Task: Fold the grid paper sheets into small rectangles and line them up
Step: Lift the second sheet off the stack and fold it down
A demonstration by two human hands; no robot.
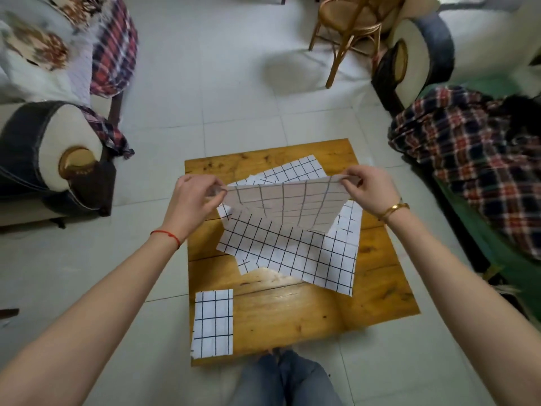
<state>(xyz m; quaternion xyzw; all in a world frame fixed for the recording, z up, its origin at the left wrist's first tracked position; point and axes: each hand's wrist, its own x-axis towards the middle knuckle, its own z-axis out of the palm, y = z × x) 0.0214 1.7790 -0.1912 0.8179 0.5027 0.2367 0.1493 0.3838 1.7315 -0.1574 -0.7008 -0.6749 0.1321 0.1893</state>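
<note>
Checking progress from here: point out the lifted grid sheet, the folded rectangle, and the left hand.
lifted grid sheet [288,205], head view, middle of its raised underside
folded rectangle [213,322], head view, centre of its top face
left hand [194,197], head view, back of the hand

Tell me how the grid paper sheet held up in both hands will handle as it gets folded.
The white grid paper sheet is probably floppy: pinched by the left hand and right hand, it sags between them. It looks light, so it may slide on the smooth wooden table unless pressed down while creasing.

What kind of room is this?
Probably a home living room: upholstered sofa arms, a rattan chair on the tiled floor, and a low wooden table holding grid paper sheets.
</note>
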